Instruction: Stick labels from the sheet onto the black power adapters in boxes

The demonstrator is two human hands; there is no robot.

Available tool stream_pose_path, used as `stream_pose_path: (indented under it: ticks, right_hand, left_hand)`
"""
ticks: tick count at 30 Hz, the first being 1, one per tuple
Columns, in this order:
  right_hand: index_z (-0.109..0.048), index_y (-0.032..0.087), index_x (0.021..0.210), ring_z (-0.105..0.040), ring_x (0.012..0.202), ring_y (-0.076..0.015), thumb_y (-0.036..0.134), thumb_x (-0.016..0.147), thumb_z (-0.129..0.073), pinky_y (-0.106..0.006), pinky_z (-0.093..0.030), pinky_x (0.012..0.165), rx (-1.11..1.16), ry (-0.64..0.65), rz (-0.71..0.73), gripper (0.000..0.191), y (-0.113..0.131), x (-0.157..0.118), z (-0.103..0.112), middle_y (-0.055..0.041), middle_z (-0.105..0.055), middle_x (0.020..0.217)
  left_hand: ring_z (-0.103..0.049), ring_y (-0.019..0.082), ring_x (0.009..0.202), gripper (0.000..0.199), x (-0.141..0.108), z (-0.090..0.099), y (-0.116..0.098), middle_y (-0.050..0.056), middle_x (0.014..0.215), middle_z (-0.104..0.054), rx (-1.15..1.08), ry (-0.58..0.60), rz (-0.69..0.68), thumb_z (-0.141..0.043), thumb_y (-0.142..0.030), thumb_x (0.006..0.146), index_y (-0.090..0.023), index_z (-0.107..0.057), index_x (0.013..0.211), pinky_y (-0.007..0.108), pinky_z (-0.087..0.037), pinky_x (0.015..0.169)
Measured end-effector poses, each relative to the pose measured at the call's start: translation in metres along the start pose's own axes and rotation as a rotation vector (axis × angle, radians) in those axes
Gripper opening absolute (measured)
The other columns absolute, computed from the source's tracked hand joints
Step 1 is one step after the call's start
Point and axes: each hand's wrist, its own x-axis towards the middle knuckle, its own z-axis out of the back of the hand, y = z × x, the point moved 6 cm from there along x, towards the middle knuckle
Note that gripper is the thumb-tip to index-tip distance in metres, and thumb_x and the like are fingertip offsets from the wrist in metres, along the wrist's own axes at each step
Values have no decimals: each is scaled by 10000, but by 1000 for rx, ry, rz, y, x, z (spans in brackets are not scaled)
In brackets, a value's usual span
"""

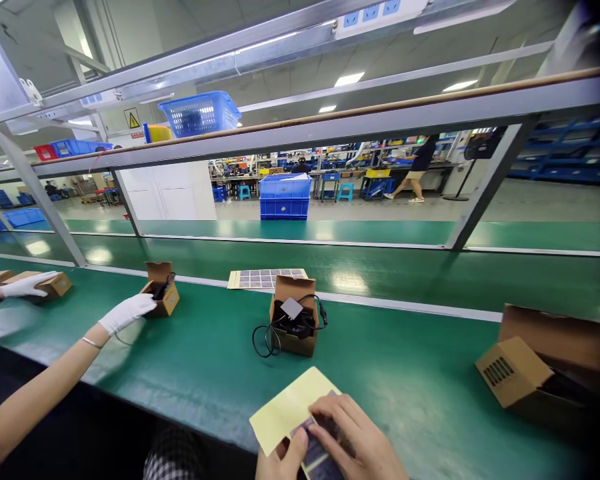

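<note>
Near the bench's front edge I hold a yellow-backed sticker sheet with dark printed labels on it. My left hand is closed on its lower edge, thumb on top. The fingers of my right hand are bent and closed at the labels on its right side; whether a label is lifted cannot be made out. Beyond the sheet stands an open cardboard box with black cables and a small grey-white square piece on top. Behind that box lies another label sheet.
At left, a co-worker's white-gloved hands touch an open box and a closed box. An open carton stands at right. Blue crates are beyond the green bench; a shelf beam runs overhead.
</note>
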Motion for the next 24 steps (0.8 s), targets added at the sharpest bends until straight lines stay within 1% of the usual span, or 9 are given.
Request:
stream_pose_path:
  ticks: [3,5,7,12,15,17,19,22,24]
  right_hand:
    - [-606,287,973,-660,846,-177,322,986,-508,-263,-567,724,59,41,-48,104,-2,1,-10,-7,-678,904]
    - [-597,280,951,-649,837,-171,321,997,-483,-261,-556,719,86,65,-63,130,-5,0,-15,-6,-663,901]
    - [-588,271,935,-638,828,-169,326,1001,-473,-263,-546,711,96,75,-78,144,-7,1,-18,-8,-649,895]
    - [-565,252,887,-620,758,-154,313,1005,-469,-254,-526,660,92,58,-89,164,-6,6,-20,0,-624,840]
    - [-559,251,885,-617,725,-147,296,1000,-488,-244,-519,634,67,14,-58,142,-5,8,-21,10,-625,817]
    - [-566,257,918,-629,742,-151,293,988,-518,-245,-524,646,45,-33,-25,92,-6,7,-20,10,-638,835]
    - [-571,263,978,-639,745,-144,290,972,-553,-235,-533,654,44,-56,-32,34,-10,7,-20,7,-651,884]
    - [-576,268,1025,-644,743,-133,286,962,-576,-220,-541,663,63,-19,-76,65,-15,6,-21,5,-654,922]
    - [-583,271,1009,-644,765,-142,280,974,-554,-229,-540,684,56,13,-79,46,-13,5,-20,6,-649,903]
  left_hand:
    - [-477,341,1332,622,12,3,7,120,1305,-632,-85,-28,-39,-658,-715,737,-283,-667,1185,454,-380,1152]
    - [-515,359,1296,743,19,5,13,158,1268,-649,-173,-56,-61,-674,-784,652,-217,-702,1130,409,-360,1170]
    - [-528,364,1280,794,23,7,19,167,1259,-651,-252,-95,-58,-699,-788,618,-186,-698,1136,402,-365,1162]
    - [-520,378,1286,898,26,13,27,183,1290,-635,-386,-175,-6,-716,-753,644,-123,-604,1275,439,-405,1123]
    - [-532,384,1272,871,29,13,20,200,1278,-641,-454,-176,-37,-736,-710,667,-88,-602,1261,466,-396,1125]
    - [-537,380,1270,816,31,12,15,191,1269,-650,-504,-143,-52,-735,-685,689,-95,-622,1241,470,-386,1135]
    - [-534,378,1275,787,32,12,11,177,1258,-661,-517,-126,-50,-746,-669,688,-110,-641,1232,469,-371,1149]
    - [-534,383,1274,790,31,13,6,176,1256,-665,-486,-116,-37,-757,-674,670,-120,-654,1223,476,-372,1146]
    - [-546,383,1260,781,29,14,3,175,1254,-666,-458,-103,-40,-747,-690,671,-131,-659,1209,479,-392,1128]
